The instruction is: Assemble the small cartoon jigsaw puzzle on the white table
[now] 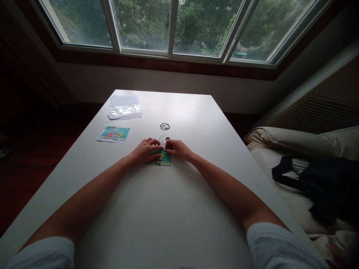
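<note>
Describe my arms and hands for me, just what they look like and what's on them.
Your left hand and right hand are bare, with no gloves or watch visible. Both forearms are uncovered, below short, loose, pale grey-blue sleeves, faintly mottled.

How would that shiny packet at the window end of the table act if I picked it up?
The shiny packet would probably flop, because its wrinkled top looks thin. It seems flat, so it's likely light and would slide rather than tip if pushed.
</note>
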`<state>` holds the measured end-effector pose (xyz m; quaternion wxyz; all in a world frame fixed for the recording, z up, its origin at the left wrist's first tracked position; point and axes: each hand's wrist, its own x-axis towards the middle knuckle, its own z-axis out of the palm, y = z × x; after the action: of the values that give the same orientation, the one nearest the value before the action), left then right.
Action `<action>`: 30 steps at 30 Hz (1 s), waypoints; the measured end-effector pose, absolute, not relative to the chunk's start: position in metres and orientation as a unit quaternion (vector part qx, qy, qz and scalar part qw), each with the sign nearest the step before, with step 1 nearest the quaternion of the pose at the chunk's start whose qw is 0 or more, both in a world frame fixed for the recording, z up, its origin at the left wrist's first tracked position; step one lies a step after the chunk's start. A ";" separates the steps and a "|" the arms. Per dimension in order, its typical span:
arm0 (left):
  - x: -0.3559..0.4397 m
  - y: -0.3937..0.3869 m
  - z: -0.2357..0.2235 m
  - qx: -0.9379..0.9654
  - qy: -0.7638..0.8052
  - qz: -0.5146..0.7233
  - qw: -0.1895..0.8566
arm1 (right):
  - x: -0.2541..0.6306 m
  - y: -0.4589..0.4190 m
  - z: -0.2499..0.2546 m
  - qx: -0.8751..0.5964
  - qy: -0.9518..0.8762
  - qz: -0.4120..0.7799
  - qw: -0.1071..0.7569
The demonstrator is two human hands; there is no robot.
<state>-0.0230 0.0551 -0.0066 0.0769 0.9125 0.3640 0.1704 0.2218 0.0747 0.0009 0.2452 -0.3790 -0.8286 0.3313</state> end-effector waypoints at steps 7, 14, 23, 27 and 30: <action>-0.023 0.055 -0.006 0.911 0.364 0.173 0.083 | 0.222 0.075 0.003 -0.380 -0.835 0.316 0.242; -0.023 0.054 -0.004 0.911 0.366 0.172 0.087 | 0.223 0.075 0.004 -0.376 -0.852 0.279 0.234; -0.023 0.053 -0.003 0.911 0.368 0.168 0.085 | 0.224 0.076 0.002 -0.352 -0.870 0.257 0.230; -0.023 0.053 -0.003 0.910 0.370 0.168 0.085 | 0.224 0.076 0.001 -0.352 -0.879 0.237 0.218; -0.023 0.053 -0.003 0.910 0.369 0.168 0.088 | 0.224 0.077 0.001 -0.364 -0.877 0.233 0.209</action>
<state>-0.0227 0.0529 -0.0033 0.0879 0.9098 0.3692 0.1682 0.2244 0.0766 0.0011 0.2085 -0.3640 -0.8773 0.2330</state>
